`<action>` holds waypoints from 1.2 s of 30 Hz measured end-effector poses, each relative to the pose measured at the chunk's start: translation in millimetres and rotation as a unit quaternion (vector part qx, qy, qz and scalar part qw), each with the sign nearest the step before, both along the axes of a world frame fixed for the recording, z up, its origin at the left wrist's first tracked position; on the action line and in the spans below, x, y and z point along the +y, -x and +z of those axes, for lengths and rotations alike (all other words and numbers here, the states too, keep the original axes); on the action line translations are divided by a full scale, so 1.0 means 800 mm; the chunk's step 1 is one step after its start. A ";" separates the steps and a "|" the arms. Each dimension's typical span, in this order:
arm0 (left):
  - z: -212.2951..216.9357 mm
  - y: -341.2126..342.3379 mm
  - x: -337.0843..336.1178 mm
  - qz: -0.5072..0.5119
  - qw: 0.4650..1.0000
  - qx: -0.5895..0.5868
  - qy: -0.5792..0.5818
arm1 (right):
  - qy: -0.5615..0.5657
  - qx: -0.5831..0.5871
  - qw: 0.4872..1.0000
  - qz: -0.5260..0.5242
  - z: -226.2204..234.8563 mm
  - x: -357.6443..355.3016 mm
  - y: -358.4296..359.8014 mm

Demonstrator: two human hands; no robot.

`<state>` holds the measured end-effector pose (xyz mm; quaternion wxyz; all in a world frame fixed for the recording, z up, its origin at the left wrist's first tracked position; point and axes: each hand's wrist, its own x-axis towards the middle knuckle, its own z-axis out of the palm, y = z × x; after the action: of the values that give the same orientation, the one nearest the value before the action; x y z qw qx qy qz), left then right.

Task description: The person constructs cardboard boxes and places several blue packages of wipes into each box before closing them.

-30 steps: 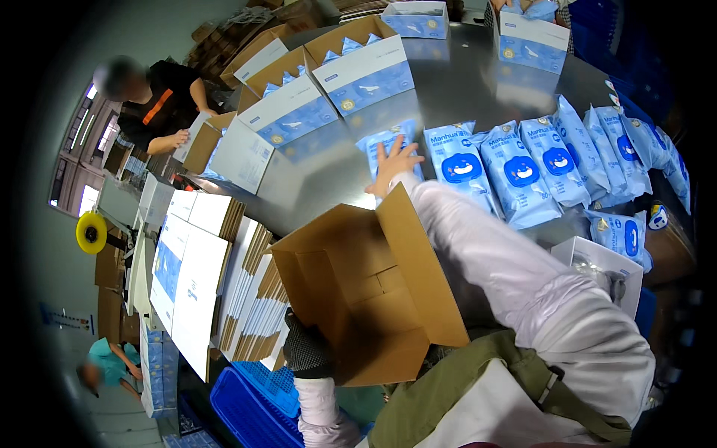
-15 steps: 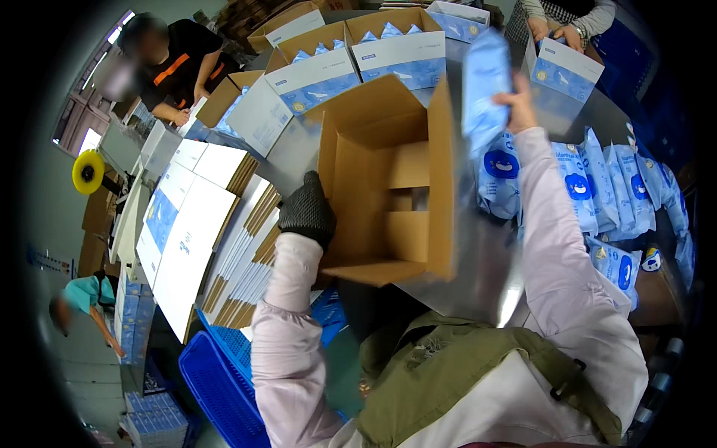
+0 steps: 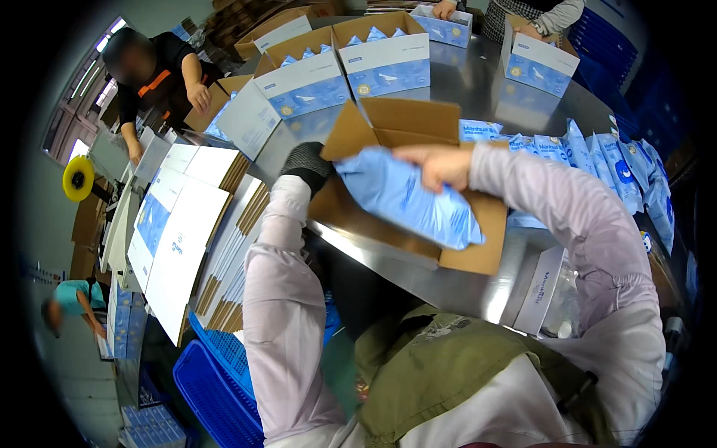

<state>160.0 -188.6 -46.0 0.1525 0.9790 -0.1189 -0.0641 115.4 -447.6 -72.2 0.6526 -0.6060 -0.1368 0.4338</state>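
Observation:
An open cardboard box point(image 3: 418, 121), brown inside with its flaps spread, tilts above the metal table in front of me. My left hand point(image 3: 308, 166), in a dark grey knitted glove, is closed on the box's left edge; its fingertips are partly hidden. Across the box's mouth lies a soft light-blue pouch point(image 3: 399, 198), which my bare right hand point(image 3: 437, 166) grips from above. The pouch covers most of the box's inside. To the right, a row of similar blue pouches point(image 3: 579, 149) stands on the table, partly behind my right forearm.
Filled boxes point(image 3: 385, 69) line the table's far side. Flattened white cartons point(image 3: 187, 246) are stacked on my left, above blue baskets point(image 3: 216, 388). A small white box point(image 3: 541, 287) sits by my right elbow. Co-workers' hands point(image 3: 199, 97) are busy at the far left and far right.
My right hand has brought the pouch leftward and down, from beyond the box to over its mouth. The box has tipped and shifted right, with my left hand still on its edge.

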 end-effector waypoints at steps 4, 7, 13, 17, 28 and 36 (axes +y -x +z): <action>-0.003 -0.016 -0.046 -0.043 0.998 -0.050 -0.013 | 0.293 -0.064 0.954 0.026 -0.064 0.045 0.015; 0.009 -0.031 -0.019 -0.065 0.992 -0.082 -0.070 | 0.352 -0.305 0.885 -0.005 -0.096 0.120 0.018; 0.034 -0.069 0.057 0.005 0.991 -0.133 0.031 | 0.089 -0.571 0.744 -0.335 0.075 0.004 0.035; 0.119 0.075 -0.076 -0.113 0.944 -0.274 0.142 | 0.482 -0.501 0.656 -0.294 -0.071 -0.170 -0.021; -0.093 0.235 -0.256 -0.021 0.995 0.077 -0.055 | 0.612 -0.352 0.687 -0.171 -0.028 -0.138 0.119; -0.148 0.217 -0.207 -0.037 0.990 0.018 0.138 | 0.666 -0.293 0.629 -0.274 -0.075 -0.236 0.104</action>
<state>-13.3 -354.5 -164.1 0.2860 0.9421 -0.1603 -0.0707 32.4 -636.7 -132.0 0.0860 -0.9803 0.1774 0.0079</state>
